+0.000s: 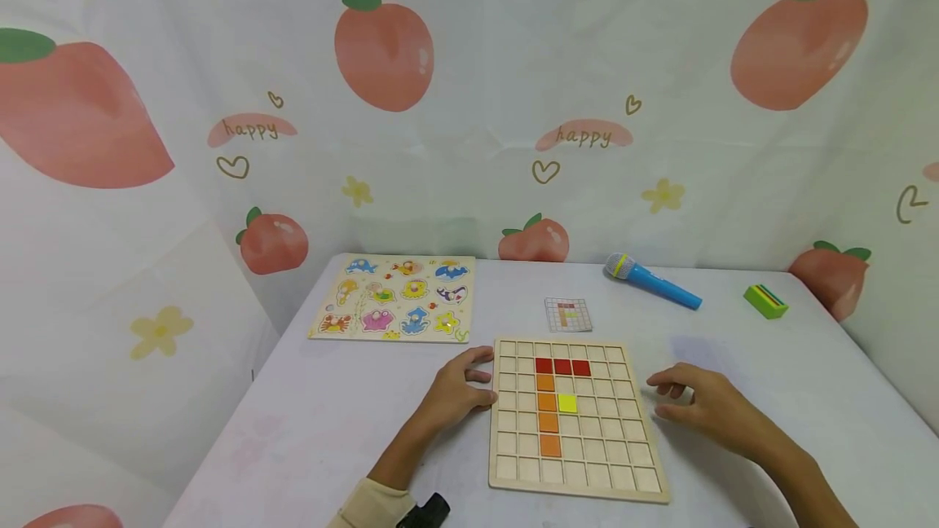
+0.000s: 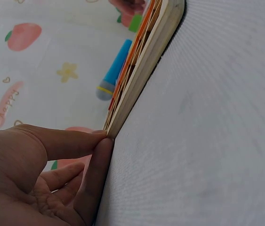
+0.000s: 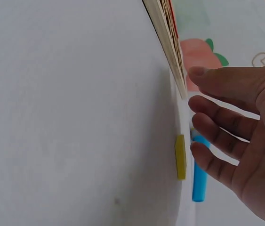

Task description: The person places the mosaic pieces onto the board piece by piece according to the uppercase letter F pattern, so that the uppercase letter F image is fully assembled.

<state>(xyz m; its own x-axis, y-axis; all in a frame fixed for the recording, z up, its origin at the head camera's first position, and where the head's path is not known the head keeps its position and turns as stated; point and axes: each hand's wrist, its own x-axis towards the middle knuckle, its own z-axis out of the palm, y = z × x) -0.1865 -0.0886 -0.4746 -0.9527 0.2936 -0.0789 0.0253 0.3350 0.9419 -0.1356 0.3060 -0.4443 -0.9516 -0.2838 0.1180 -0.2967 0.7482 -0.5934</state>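
A wooden grid board (image 1: 601, 475) lies flat on the table, with square tiles in some of its cells. Three red tiles (image 1: 562, 367) form a row near the top. Below the left one runs a column of several orange tiles (image 1: 548, 402), with one yellow tile (image 1: 567, 403) beside it. My left hand (image 1: 453, 391) touches the board's left edge with thumb and a fingertip; the left wrist view shows them against the wooden rim (image 2: 144, 66). Off the board's right edge, my right hand (image 1: 707, 406) hovers with loosely bent fingers (image 3: 217, 160), holding nothing.
Behind the board lies a small printed card (image 1: 568, 315) with a coloured grid pattern. A sea-animal puzzle board (image 1: 396, 300) is at the back left. A blue toy microphone (image 1: 653, 281) and a green-and-yellow stack of tiles (image 1: 766, 301) lie at the back right.
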